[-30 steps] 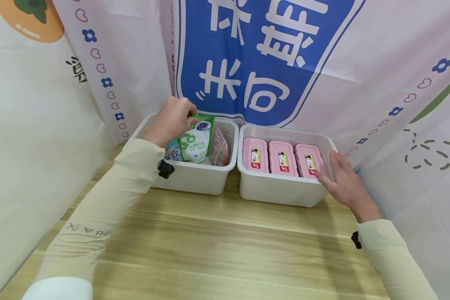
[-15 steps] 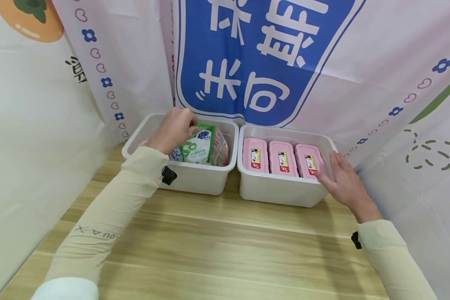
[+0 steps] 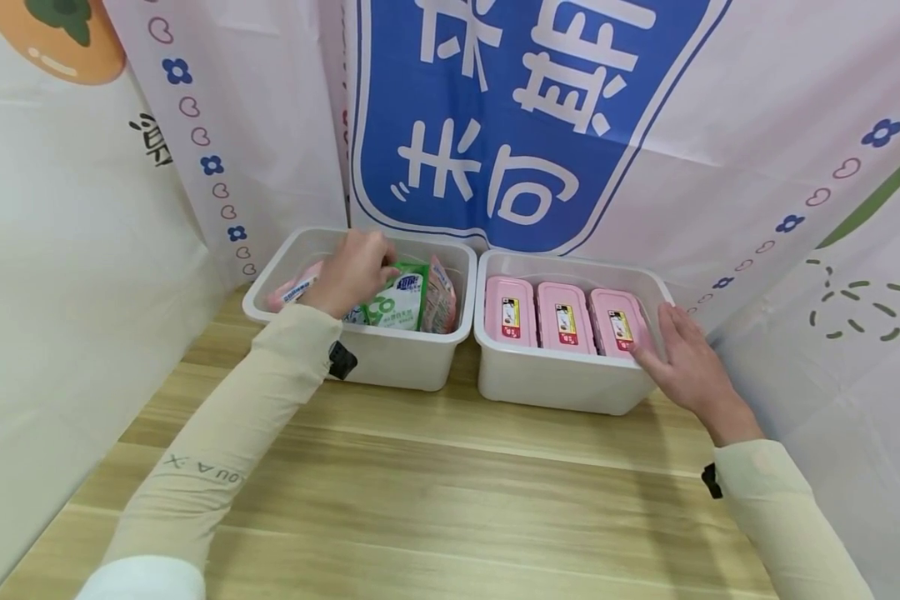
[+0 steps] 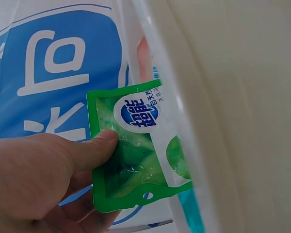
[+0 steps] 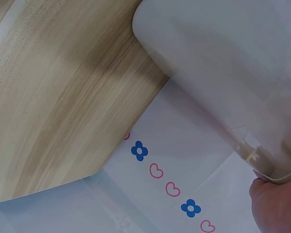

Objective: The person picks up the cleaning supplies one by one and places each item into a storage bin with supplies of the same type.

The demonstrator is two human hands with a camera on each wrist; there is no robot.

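Observation:
My left hand [image 3: 354,271] pinches the top edge of a green and white detergent pouch [image 3: 401,300] inside the left white bin [image 3: 390,360]. In the left wrist view the thumb presses on the green pouch [image 4: 131,145], with the fingers behind it. Pink pouches stand on both sides of it, one at the right [image 3: 440,298] and one at the left [image 3: 294,287]. My right hand [image 3: 690,367] rests on the right rim of the other white bin [image 3: 555,382], fingers extended. That bin holds pink lidded boxes [image 3: 564,318] in a row.
Both bins stand side by side on a wooden table [image 3: 435,483], close to the printed cloth [image 3: 510,150] behind. White cloth walls [image 3: 67,275] enclose the left and right sides.
My left hand has lowered the green pouch deeper into the left bin, moving slightly right. More of the left pink pouch now shows. My right hand has stayed in place.

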